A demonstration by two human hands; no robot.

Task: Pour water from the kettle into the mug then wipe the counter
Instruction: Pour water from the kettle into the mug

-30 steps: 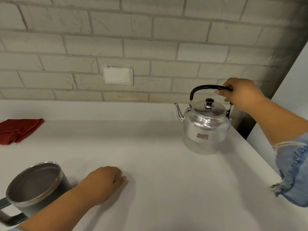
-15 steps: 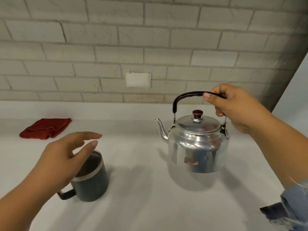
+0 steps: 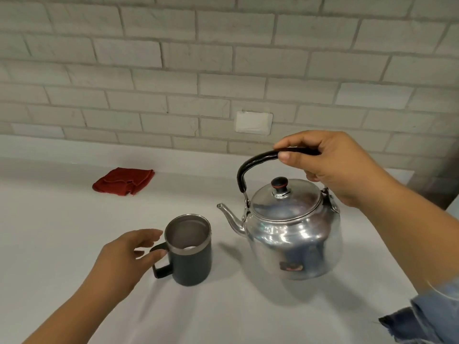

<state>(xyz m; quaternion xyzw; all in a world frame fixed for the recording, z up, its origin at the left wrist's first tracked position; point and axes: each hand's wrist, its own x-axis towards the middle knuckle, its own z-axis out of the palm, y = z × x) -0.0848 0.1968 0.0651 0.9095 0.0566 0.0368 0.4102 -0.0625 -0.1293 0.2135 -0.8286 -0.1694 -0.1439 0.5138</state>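
My left hand [image 3: 124, 259] hangs low over the bench [image 3: 62, 244], fingers [image 3: 149, 240] loose and spread, the thumb seemingly just touching the handle of the dark mug [image 3: 192, 264]. The mug stands upright. Just right of it is the kettle [image 3: 293, 234], lid on, spout aimed toward the mug. My right hand [image 3: 335, 167] is clenched round the kettle's black handle [image 3: 250, 165]. Farther back, a red cloth [image 3: 124, 181] lies crumpled near the brick wall [image 3: 173, 58].
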